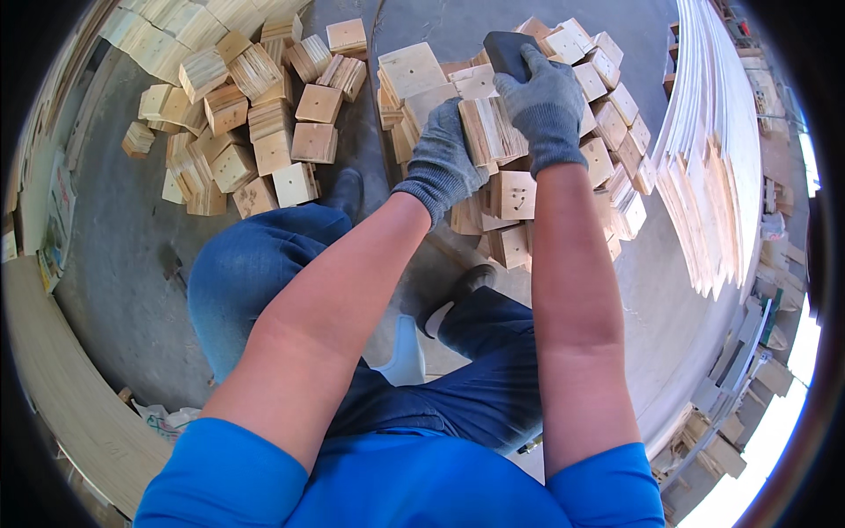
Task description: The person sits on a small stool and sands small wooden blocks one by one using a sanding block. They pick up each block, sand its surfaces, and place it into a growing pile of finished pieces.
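My gloved left hand [446, 150] is closed around the side of a layered plywood block [489, 130], its striped edge facing up toward me. In my gloved right hand [544, 101] is a black rectangular block [505, 51], gripped from its right side with fingers over the top. This dark block is just above and beyond the plywood one; whether the two touch I cannot tell. Under both hands lies a pile of similar plywood blocks [515, 195], partly hidden by my hands and forearms.
On the left a second heap of plywood blocks [273, 151] sits on the grey floor [132, 255]. Thin wooden sheets [709, 176] are stacked at the right. A long pale board [79, 396] runs along the left edge. My legs straddle a light blue stool [405, 352].
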A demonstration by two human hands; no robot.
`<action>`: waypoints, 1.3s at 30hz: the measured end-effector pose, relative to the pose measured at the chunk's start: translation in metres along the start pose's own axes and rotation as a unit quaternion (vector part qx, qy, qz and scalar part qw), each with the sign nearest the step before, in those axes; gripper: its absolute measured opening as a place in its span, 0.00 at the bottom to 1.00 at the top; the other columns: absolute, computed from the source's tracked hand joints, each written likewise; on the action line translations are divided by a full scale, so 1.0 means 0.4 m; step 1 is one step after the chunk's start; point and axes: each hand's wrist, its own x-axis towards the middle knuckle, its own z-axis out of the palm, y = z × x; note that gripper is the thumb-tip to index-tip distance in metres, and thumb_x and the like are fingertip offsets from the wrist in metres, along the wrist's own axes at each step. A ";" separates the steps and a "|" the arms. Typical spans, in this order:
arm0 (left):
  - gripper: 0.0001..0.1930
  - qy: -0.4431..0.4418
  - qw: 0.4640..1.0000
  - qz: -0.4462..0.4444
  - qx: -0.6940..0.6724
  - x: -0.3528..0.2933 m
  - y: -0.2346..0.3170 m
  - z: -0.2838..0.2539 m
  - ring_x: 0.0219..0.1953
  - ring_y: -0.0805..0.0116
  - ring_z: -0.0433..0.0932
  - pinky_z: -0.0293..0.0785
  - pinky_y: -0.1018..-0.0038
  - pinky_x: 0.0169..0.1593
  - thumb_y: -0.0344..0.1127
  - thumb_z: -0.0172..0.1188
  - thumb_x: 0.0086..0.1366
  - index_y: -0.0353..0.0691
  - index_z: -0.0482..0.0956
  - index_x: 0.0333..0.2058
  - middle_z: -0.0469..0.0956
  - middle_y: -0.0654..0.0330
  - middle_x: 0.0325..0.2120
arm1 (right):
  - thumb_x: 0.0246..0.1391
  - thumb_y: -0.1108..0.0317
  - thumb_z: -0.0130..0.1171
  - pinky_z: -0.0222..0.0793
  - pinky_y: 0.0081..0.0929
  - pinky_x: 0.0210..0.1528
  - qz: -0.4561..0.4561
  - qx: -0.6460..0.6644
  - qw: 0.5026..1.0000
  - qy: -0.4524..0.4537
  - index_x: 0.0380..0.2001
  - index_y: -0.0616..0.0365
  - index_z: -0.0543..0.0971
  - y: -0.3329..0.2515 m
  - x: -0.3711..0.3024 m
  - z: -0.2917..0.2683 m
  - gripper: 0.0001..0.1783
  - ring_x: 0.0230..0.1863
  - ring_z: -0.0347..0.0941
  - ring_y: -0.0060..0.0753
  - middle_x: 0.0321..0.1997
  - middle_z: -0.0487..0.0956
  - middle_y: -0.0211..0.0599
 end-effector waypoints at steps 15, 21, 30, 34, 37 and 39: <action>0.38 0.051 0.998 0.018 -0.036 -0.029 -0.055 0.020 0.56 0.41 0.78 0.76 0.56 0.63 0.42 0.80 0.51 0.39 0.74 0.59 0.78 0.44 0.51 | 0.53 0.54 0.74 0.67 0.58 0.68 -0.010 0.078 0.997 -0.018 0.68 0.48 0.79 -0.063 -0.367 -0.103 0.38 0.65 0.72 0.63 0.65 0.75 0.57; 0.45 -0.053 0.998 -0.035 -0.024 0.004 -0.011 0.000 0.60 0.41 0.75 0.75 0.55 0.66 0.39 0.82 0.46 0.39 0.71 0.62 0.74 0.44 0.56 | 0.52 0.47 0.70 0.75 0.56 0.63 0.028 0.053 0.998 -0.005 0.63 0.48 0.83 -0.004 -0.040 -0.027 0.36 0.60 0.78 0.64 0.59 0.81 0.57; 0.44 0.023 0.999 0.017 -0.020 -0.034 -0.032 0.010 0.63 0.39 0.70 0.67 0.55 0.71 0.40 0.79 0.48 0.38 0.70 0.63 0.72 0.42 0.58 | 0.54 0.53 0.74 0.67 0.54 0.70 0.007 0.072 0.997 0.000 0.67 0.50 0.80 -0.039 -0.326 -0.110 0.37 0.62 0.74 0.62 0.61 0.77 0.58; 0.44 0.012 0.995 -0.043 -0.084 -0.036 -0.042 0.017 0.64 0.37 0.70 0.66 0.54 0.72 0.40 0.77 0.51 0.36 0.68 0.66 0.71 0.39 0.59 | 0.53 0.54 0.76 0.65 0.56 0.70 0.046 0.115 0.992 -0.025 0.69 0.50 0.79 -0.056 -0.457 -0.132 0.40 0.65 0.72 0.64 0.64 0.75 0.58; 0.40 -0.001 0.995 -0.038 -0.095 -0.021 -0.028 0.006 0.61 0.38 0.73 0.70 0.55 0.69 0.39 0.76 0.52 0.36 0.70 0.63 0.74 0.42 0.56 | 0.52 0.55 0.76 0.65 0.55 0.70 0.021 0.116 0.993 -0.022 0.69 0.49 0.79 -0.039 -0.438 -0.120 0.40 0.67 0.71 0.64 0.66 0.74 0.58; 0.39 -0.013 0.996 -0.033 -0.083 -0.018 -0.013 -0.001 0.60 0.39 0.74 0.72 0.56 0.67 0.39 0.77 0.51 0.37 0.71 0.61 0.75 0.43 0.55 | 0.52 0.53 0.75 0.68 0.55 0.69 0.013 0.094 0.996 0.000 0.67 0.49 0.80 -0.014 -0.360 -0.099 0.38 0.65 0.72 0.63 0.64 0.76 0.57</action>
